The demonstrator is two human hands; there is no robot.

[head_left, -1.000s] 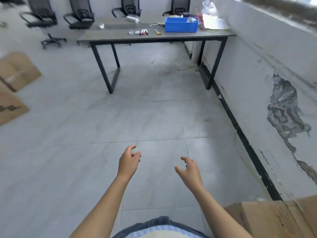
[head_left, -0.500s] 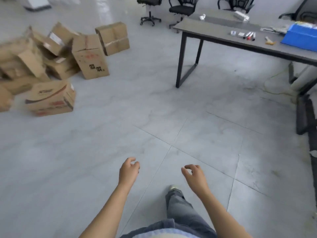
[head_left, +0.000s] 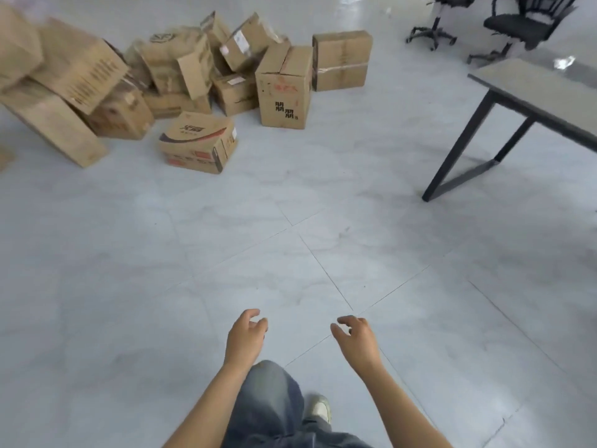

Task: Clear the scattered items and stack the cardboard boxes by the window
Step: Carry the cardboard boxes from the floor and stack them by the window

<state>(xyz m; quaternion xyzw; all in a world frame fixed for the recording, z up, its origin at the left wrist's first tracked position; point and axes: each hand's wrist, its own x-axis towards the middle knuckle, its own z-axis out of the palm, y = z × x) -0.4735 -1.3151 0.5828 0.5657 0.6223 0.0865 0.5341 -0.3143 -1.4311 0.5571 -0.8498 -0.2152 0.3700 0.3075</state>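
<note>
- We look down at a pale tiled floor (head_left: pixel 290 205), and both bare forearms reach out low in the view.
- The left hand (head_left: pixel 245 334) hangs over the tiles with loosely curled fingers and grasps nothing.
- The right hand (head_left: pixel 355 337) is just the same: relaxed, fingers bent, nothing in it, a gap between the two hands.
- Below them we catch a knee in blue jeans (head_left: pixel 271 399) and the toe of a light shoe (head_left: pixel 318 409) on the floor.
- Now the cardboard boxes (head_left: pixel 181 76): a jumbled heap at the far left of the room, well apart from the hands.
- Nearest to us lies a low box with a red and dark printed top (head_left: pixel 198 142), sitting flat just in front of the heap.
- To its right we have an upright box with black characters on its side (head_left: pixel 282 92), top flaps closed.
- Just behind that one stands a taped box (head_left: pixel 340 59), squarely on the floor.
- On the left a long box (head_left: pixel 51 121) lies tilted, with others leaning on top of it.
- Far right, a grey table with black legs (head_left: pixel 533 88), and black office chairs (head_left: pixel 517 24) beyond it.
</note>
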